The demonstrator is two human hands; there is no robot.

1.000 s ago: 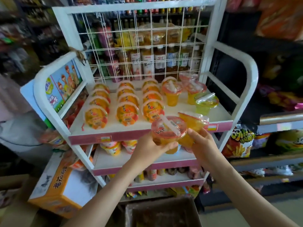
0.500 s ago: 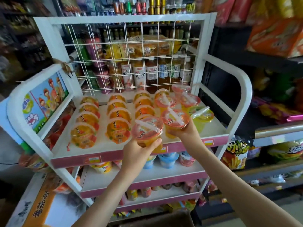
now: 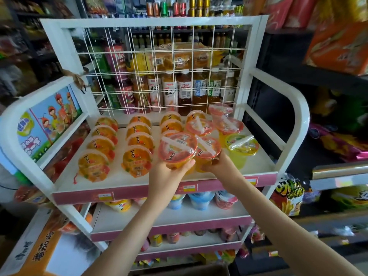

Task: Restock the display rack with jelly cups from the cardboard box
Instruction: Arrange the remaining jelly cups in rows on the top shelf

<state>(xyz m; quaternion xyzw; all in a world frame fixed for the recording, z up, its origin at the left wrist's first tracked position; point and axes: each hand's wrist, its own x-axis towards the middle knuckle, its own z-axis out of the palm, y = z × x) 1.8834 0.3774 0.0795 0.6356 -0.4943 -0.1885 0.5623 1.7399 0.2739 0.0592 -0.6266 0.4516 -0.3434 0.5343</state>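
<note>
My left hand grips an orange jelly cup with a red lid and a wrapped spoon on top, held just above the top shelf of the white display rack. Beside it, my right hand holds a second orange jelly cup low over the shelf's front right. Rows of orange jelly cups lie tilted across the shelf's left and middle. Upright red-lidded cups and a green jelly cup stand at the right. The cardboard box shows only as a rim at the bottom edge.
A wire grid back panel closes the rack's rear, with drink bottles behind it. Lower shelves hold more cups. An orange carton lies at the lower left. Snack bags fill store shelving to the right.
Both hands have risen from below the shelf front to over the top shelf, carrying their cups forward. The camera view has tilted up, and the cardboard box has dropped almost out of view.
</note>
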